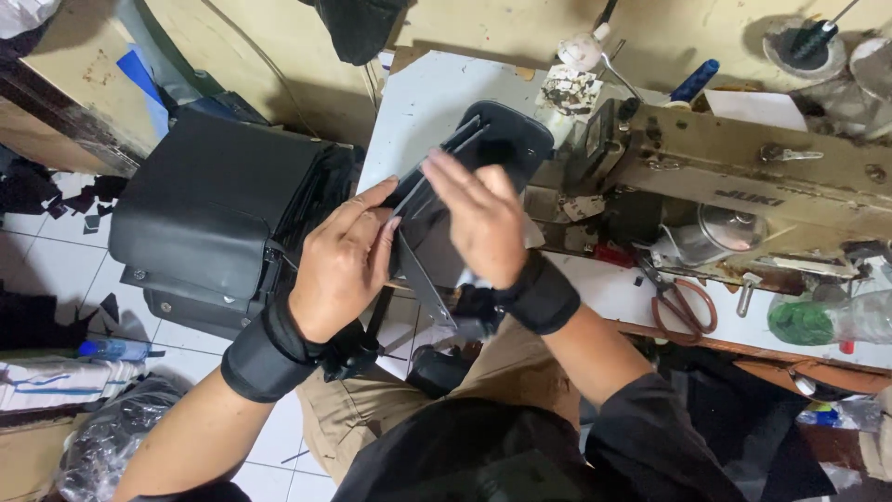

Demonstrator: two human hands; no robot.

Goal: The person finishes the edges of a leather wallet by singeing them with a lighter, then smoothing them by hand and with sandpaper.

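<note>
Gripping a black bag piece (483, 149) between them, the left hand (346, 258) pinched its near edge while the right hand (478, 221) pressed flat on top, above the tabletop (427, 102).

The bag piece (483, 149) under both hands looks like smooth, matt black leather. Just right of the grip, the sewing machine (743, 186) is worn painted metal; the table (437, 102) beneath is smooth and white.
</note>
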